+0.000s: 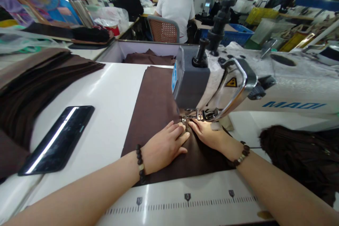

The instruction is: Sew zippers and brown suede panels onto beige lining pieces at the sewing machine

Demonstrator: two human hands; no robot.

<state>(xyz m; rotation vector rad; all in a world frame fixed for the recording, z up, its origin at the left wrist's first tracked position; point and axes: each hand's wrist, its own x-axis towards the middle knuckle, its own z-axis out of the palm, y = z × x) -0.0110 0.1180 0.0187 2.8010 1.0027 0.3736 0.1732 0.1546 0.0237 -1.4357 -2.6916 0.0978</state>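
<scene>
A dark brown fabric piece [156,91] lies flat on the white table and runs under the presser foot [184,119] of a sewing machine [227,88]. My left hand [168,144] rests on the fabric just left of the foot, its fingers stretched out and pressing the cloth down. On the other side, my right hand [208,134] lies on the fabric with its fingertips close to the foot. Its lower fingers are partly hidden. The needle area is too small to make out clearly.
Stacked brown fabric pieces [39,77] and a dark phone [58,139] lie at left. More dark cloth [296,155] is bunched at right. A ruler scale [188,203] marks the table's front edge. Behind the machine, a person [176,7] in white sits by a chair [164,30].
</scene>
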